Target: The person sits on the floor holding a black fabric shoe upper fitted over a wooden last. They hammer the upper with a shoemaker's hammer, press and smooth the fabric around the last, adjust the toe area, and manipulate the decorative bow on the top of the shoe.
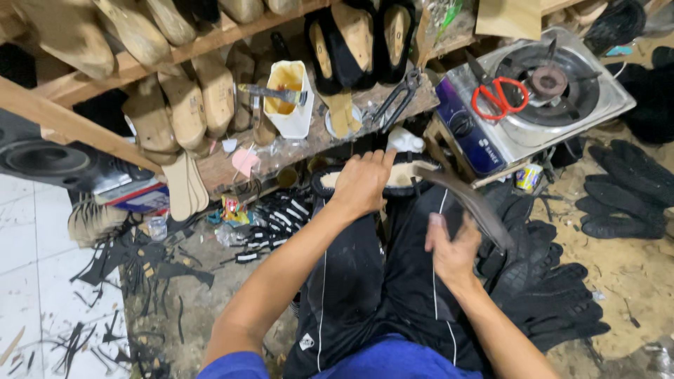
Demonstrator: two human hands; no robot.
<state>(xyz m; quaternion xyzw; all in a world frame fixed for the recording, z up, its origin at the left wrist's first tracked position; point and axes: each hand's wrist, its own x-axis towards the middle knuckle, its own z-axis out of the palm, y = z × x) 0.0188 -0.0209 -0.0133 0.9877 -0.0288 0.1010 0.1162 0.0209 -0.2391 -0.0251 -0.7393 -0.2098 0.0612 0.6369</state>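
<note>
Shoe on a last [393, 175], resting sole-side up across the seated person's knees, toe toward 3 o'clock; this keeps the pale insole surface facing the worker. The left hand [361, 184] lies flat over its 9 o'clock end, fingers closed down upon it and index finger stretched toward 12 o'clock, evidently to pin it against the lap. A dark strap [467, 203] runs from the shoe's 3 o'clock edge down toward 5 o'clock, where the right hand [453, 253] has its fingers curled around the lower end; the strap appears drawn taut, though motion blur hides the exact hold. At 12 o'clock from the shoe, within arm's reach, stands a low wooden bench [295, 151] bearing a white glue pot [290, 98] with a brush across it and black pincers [399, 102]. Wooden lasts [184, 105] stand in rows behind. At 2 o'clock, red scissors [499, 97] lie on a gas stove [540, 91]. Black soles [625, 189] are heaped at 3 o'clock.
</note>
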